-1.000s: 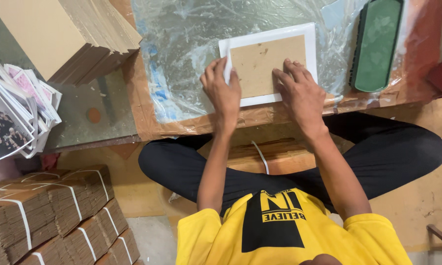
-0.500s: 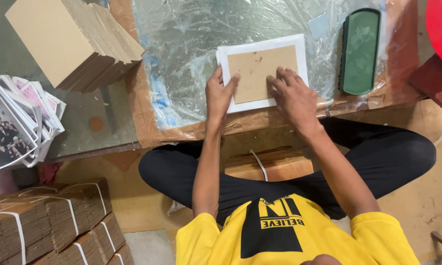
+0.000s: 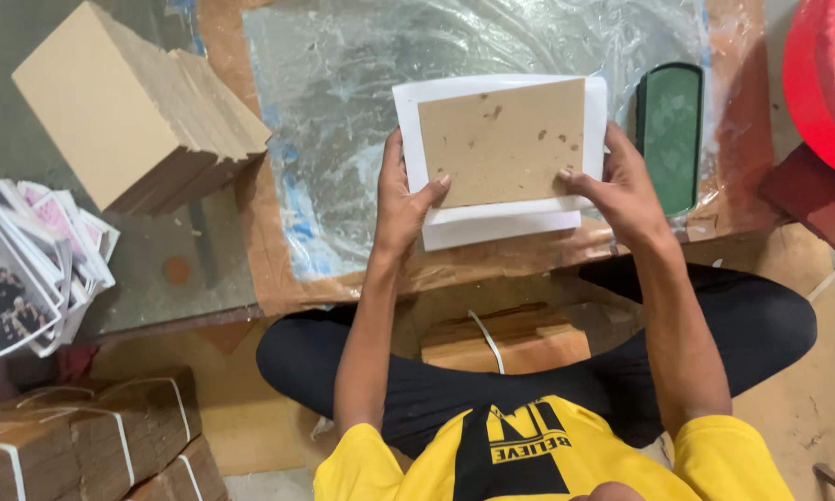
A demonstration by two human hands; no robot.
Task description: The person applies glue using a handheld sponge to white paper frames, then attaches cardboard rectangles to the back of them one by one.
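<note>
A brown cardboard panel [image 3: 503,141] lies on a white paper sheet [image 3: 499,223], and the pair is lifted a little off the plastic-covered board [image 3: 343,130]. My left hand [image 3: 401,204] grips their left edge, thumb on the cardboard. My right hand [image 3: 622,190] grips the right edge, thumb on the cardboard's lower right corner. The white sheet's near edge hangs below the cardboard in two layers.
A green oblong pad [image 3: 672,134] lies right of the sheet. A stack of cardboard panels [image 3: 130,107] sits at the far left, printed sheets [image 3: 28,269] below it. Strapped bundles [image 3: 83,436] stand lower left, another bundle [image 3: 506,339] by my legs. A red round object [image 3: 821,83] is at right.
Both hands went from pressing flat on the cardboard and sheet to gripping their side edges. The pair has come up off the board and toward me.
</note>
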